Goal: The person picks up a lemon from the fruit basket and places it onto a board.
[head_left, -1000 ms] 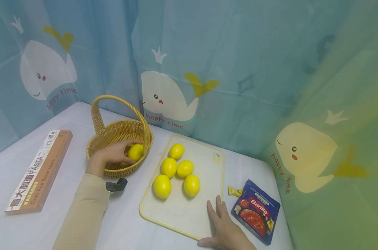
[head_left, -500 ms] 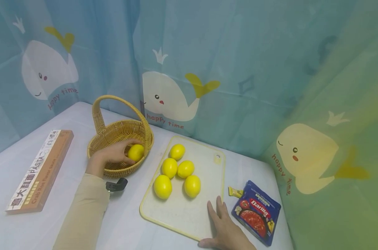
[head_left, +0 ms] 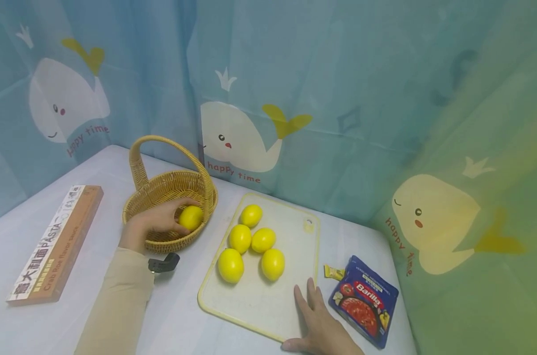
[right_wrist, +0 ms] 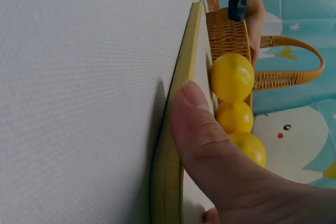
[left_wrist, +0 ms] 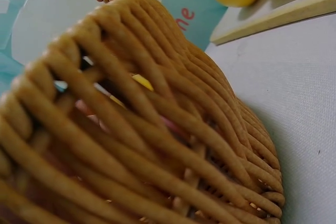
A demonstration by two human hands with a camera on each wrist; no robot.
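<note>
My left hand reaches into a woven wicker basket, its fingers and thumb curved round a yellow lemon near the basket's right wall. Close up in the left wrist view, the basket weave hides nearly all of that hand; a bit of yellow shows through a gap. Several more lemons lie grouped on a white cutting board with a yellow rim. At the board's lower right corner rests my right hand, fingers spread, its thumb lying over the rim in the right wrist view.
A long pasta box lies left of the basket. Right of the board are a blue Barilla sauce pouch and a small yellow packet. The basket's handle arches upward. A curtain with whales closes off the back.
The lemon in the basket has shifted slightly left, along with the left hand. My right hand, the board and the lemons on it stay as they were.
</note>
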